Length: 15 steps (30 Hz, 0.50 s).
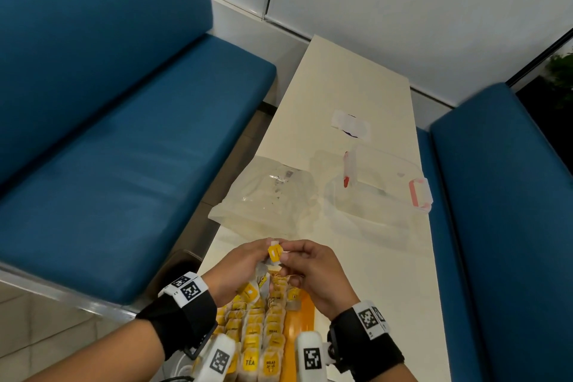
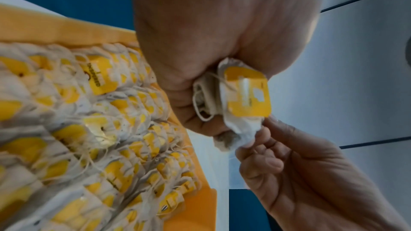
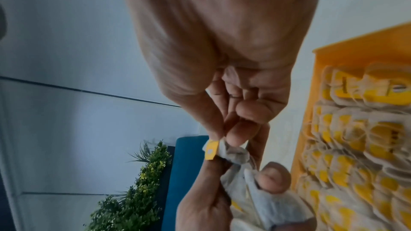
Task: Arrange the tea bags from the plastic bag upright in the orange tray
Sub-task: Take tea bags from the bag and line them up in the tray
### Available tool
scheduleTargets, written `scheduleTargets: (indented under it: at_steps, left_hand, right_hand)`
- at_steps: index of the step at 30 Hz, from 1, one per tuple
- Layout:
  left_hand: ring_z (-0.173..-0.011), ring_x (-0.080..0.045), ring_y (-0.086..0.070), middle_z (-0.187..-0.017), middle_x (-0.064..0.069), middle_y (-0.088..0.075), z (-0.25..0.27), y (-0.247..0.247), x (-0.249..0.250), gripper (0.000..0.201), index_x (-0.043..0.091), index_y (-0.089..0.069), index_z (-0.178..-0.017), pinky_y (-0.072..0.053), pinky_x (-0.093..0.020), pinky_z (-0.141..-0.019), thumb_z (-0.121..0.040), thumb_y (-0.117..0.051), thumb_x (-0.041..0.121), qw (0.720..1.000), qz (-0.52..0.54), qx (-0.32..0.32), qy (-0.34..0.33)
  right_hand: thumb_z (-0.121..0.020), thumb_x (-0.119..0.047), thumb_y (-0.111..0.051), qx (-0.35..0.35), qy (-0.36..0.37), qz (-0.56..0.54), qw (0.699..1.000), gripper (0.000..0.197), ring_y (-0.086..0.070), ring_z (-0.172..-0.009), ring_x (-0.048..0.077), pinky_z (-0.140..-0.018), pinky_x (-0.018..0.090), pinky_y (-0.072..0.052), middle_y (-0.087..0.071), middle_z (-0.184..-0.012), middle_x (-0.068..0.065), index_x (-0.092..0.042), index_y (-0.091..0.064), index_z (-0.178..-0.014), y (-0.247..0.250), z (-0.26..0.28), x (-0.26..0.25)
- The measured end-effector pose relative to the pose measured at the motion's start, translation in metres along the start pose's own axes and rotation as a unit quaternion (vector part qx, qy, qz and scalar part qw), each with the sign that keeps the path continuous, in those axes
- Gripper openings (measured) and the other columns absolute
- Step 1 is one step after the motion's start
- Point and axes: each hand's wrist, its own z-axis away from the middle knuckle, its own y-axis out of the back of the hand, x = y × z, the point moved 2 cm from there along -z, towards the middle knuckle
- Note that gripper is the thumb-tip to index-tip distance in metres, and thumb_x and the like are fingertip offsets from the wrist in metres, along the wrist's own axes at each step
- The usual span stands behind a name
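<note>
Both hands meet above the far end of the orange tray (image 1: 302, 316). My left hand (image 1: 245, 263) grips a small bunch of tea bags (image 1: 273, 268) with yellow tags (image 2: 246, 92). My right hand (image 1: 313, 267) pinches the top edge of one tea bag (image 3: 224, 150) from that bunch between thumb and forefinger. Rows of tea bags (image 1: 257, 335) stand upright in the tray (image 2: 66, 29), filling its left part; a strip along its right side is bare. The clear plastic bag (image 1: 266, 195) lies crumpled on the table beyond the hands.
A clear plastic box (image 1: 378, 192) with pink latches sits right of the bag on the cream table (image 1: 356, 87). A small white wrapper (image 1: 350, 125) lies farther back. Blue benches (image 1: 124, 149) flank the table on both sides.
</note>
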Motion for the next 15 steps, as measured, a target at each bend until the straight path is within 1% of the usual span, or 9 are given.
scheduleTargets:
  at_steps: [2,3,4,5,7,9,11,13,15]
  left_hand:
    - [-0.094,-0.022,-0.072,-0.109,-0.018,-0.073,-0.002,0.001,0.001,0.034,0.007,-0.073,-0.114,-0.058,-0.034,-0.083,-0.105,-0.050,0.030,1.000,0.014,0.003,-0.024]
    - [-0.082,-0.021,-0.070,-0.101,-0.019,-0.070,-0.001,0.002,0.002,0.033,0.002,-0.071,-0.112,-0.057,-0.031,-0.071,-0.104,-0.052,0.029,0.999,0.027,0.000,-0.033]
    - [-0.075,-0.021,-0.067,-0.097,-0.019,-0.068,0.000,0.004,0.003,0.033,-0.001,-0.069,-0.111,-0.055,-0.029,-0.064,-0.102,-0.058,0.028,0.999,0.029,-0.003,-0.044]
    - [-0.071,-0.022,-0.064,-0.097,-0.019,-0.066,-0.001,0.007,0.003,0.033,-0.003,-0.068,-0.111,-0.053,-0.029,-0.061,-0.097,-0.064,0.027,0.998,0.013,-0.001,-0.056]
    - [-0.066,-0.024,-0.061,-0.095,-0.017,-0.067,-0.001,0.010,0.004,0.029,0.000,-0.070,-0.109,-0.053,-0.030,-0.058,-0.090,-0.074,0.022,0.996,-0.042,0.005,-0.075]
    - [-0.062,-0.023,-0.061,-0.090,-0.014,-0.067,-0.003,0.012,0.004,0.021,0.001,-0.072,-0.106,-0.052,-0.030,-0.056,-0.090,-0.076,0.014,0.994,-0.066,0.014,-0.084]
    - [-0.061,-0.022,-0.060,-0.090,-0.014,-0.068,-0.004,0.012,0.003,0.019,0.001,-0.073,-0.105,-0.052,-0.029,-0.055,-0.090,-0.076,0.011,0.994,-0.075,0.014,-0.085]
    - [-0.060,-0.021,-0.061,-0.093,-0.015,-0.071,-0.003,0.011,0.002,0.017,0.002,-0.074,-0.106,-0.052,-0.028,-0.055,-0.090,-0.075,0.008,0.993,-0.083,0.012,-0.084]
    - [-0.060,-0.018,-0.062,-0.098,-0.013,-0.075,-0.003,0.010,0.001,0.018,0.006,-0.074,-0.109,-0.053,-0.027,-0.058,-0.092,-0.072,0.004,0.992,-0.093,0.015,-0.079]
  right_hand:
    - [-0.086,0.000,-0.070,0.009,0.006,0.029,1.000,0.013,-0.063,-0.066,0.021,-0.054,0.028,-0.044,-0.070,-0.079,0.014,0.000,-0.071,-0.100,0.003,-0.001,-0.003]
    - [-0.086,0.000,-0.069,0.013,0.007,0.038,0.999,0.011,-0.063,-0.066,0.022,-0.053,0.028,-0.044,-0.070,-0.078,0.013,0.000,-0.071,-0.097,0.004,-0.001,-0.005]
    - [-0.087,0.001,-0.069,0.017,0.007,0.041,0.999,0.009,-0.064,-0.066,0.022,-0.052,0.027,-0.044,-0.069,-0.077,0.013,0.001,-0.071,-0.095,0.006,-0.001,-0.008]
    - [-0.087,0.001,-0.068,0.020,0.009,0.042,0.999,0.008,-0.064,-0.065,0.023,-0.051,0.026,-0.043,-0.068,-0.076,0.013,0.002,-0.070,-0.095,0.007,0.000,-0.011]
    - [-0.086,0.001,-0.069,0.035,0.022,0.053,0.998,0.006,-0.064,-0.064,0.023,-0.050,0.026,-0.041,-0.066,-0.073,0.013,0.001,-0.068,-0.092,0.011,0.001,-0.016]
    - [-0.086,-0.001,-0.070,0.050,0.048,0.080,0.994,0.002,-0.064,-0.063,0.023,-0.050,0.026,-0.039,-0.066,-0.071,0.012,-0.001,-0.069,-0.087,0.014,0.003,-0.020]
    - [-0.084,-0.002,-0.071,0.059,0.075,0.116,0.989,0.004,-0.065,-0.062,0.022,-0.050,0.025,-0.040,-0.066,-0.068,0.010,-0.004,-0.069,-0.082,0.014,0.004,-0.023]
    - [-0.083,-0.002,-0.072,0.077,0.110,0.168,0.977,0.008,-0.065,-0.062,0.016,-0.054,0.021,-0.045,-0.068,-0.067,0.006,-0.008,-0.070,-0.078,0.014,0.004,-0.026]
    - [-0.082,-0.005,-0.074,0.115,0.166,0.240,0.950,0.012,-0.064,-0.065,0.006,-0.061,0.016,-0.048,-0.070,-0.071,-0.002,-0.015,-0.072,-0.075,0.018,0.005,-0.029]
